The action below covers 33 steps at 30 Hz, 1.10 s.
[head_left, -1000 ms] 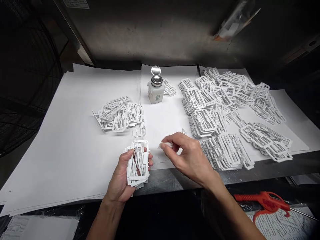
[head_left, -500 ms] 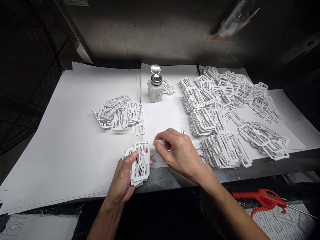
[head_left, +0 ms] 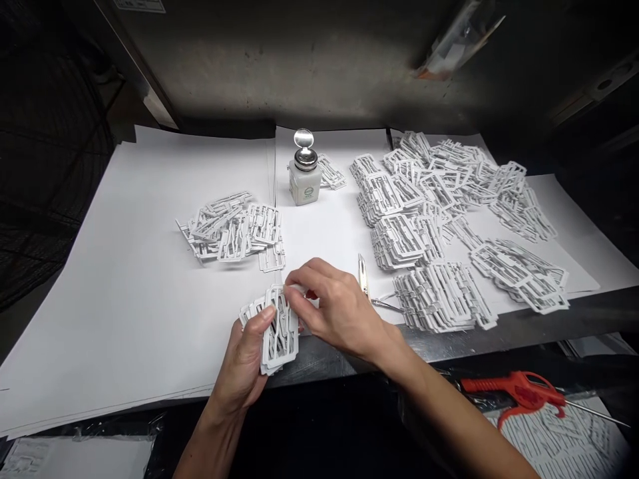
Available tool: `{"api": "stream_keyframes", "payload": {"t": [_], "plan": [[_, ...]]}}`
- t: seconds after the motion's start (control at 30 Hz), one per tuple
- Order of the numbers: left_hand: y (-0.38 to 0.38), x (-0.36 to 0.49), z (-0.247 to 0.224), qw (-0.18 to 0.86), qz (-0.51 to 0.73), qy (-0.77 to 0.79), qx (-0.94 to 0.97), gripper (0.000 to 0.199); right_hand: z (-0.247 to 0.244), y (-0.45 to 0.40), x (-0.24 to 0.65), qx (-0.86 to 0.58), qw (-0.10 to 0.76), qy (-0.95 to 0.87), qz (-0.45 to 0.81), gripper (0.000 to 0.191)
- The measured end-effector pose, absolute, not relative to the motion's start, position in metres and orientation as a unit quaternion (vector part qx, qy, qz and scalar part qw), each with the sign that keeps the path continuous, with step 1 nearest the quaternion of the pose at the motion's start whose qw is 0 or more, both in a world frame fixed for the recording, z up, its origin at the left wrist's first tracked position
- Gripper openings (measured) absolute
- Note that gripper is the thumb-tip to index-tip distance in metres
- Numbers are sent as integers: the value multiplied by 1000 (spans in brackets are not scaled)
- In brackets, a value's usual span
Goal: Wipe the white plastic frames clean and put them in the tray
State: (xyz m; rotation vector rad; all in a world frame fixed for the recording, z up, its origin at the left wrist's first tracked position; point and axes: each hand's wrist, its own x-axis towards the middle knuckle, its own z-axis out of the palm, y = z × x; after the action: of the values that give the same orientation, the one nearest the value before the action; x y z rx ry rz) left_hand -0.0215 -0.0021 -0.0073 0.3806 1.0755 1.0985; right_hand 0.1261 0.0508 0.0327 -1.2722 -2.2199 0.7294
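In our left hand (head_left: 247, 352) we hold a stack of white plastic part frames (head_left: 272, 356) over the front edge of the metal workbench (head_left: 324, 362), the thumb pressed flat across the top frame and the other fingers wrapped round beneath, mostly out of sight. Our right hand (head_left: 332, 303) is at the upper right corner of that stack, its thumb and index finger pinched together on a small white wad (head_left: 301, 290) that they mostly hide; we cannot tell whether it touches the frame. Just beyond our right hand lies a pointed metal hand tool (head_left: 363, 276), partly covered by the hand. White paper sheets (head_left: 124, 266) cover the benchtop. On them, to the left, sits a loose heap of frames (head_left: 232, 229); to the right, we have a large spread of piled frames (head_left: 439, 293), neatly fanned in front and jumbled towards the back. Between the two stands a square dispenser bottle (head_left: 305, 187), its shiny metal lid (head_left: 303, 138) flipped up, with a few more frames (head_left: 332, 173) lying just behind it. Below the bench, on our right, a red air blow gun (head_left: 529, 391) rests over a pale patterned sheet (head_left: 554, 432).
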Motion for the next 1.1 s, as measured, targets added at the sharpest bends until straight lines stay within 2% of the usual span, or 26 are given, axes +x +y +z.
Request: {"api": "stream_keyframes", "payload": {"t": [0.1, 0.17, 0.5, 0.67, 0.93, 1.1], "plan": [[-2, -24, -6, 718, 472, 490, 143, 31, 30, 52, 132, -516, 174, -807, 228, 8], [0, -26, -5, 735, 464, 482, 108, 33, 30, 51, 139, -550, 171, -789, 215, 8], [6, -28, -6, 736, 490, 462, 71, 32, 35, 31, 141, -519, 302, -728, 331, 6], [3, -27, -10, 723, 510, 462, 64, 29, 31, 27, 131, -497, 339, -705, 376, 6], [6, -26, -8, 714, 515, 472, 41, 29, 24, 1, 137, -428, 254, -730, 468, 11], [6, -26, -7, 719, 497, 483, 51, 33, 22, -10, 147, -457, 266, -690, 494, 9]]}}
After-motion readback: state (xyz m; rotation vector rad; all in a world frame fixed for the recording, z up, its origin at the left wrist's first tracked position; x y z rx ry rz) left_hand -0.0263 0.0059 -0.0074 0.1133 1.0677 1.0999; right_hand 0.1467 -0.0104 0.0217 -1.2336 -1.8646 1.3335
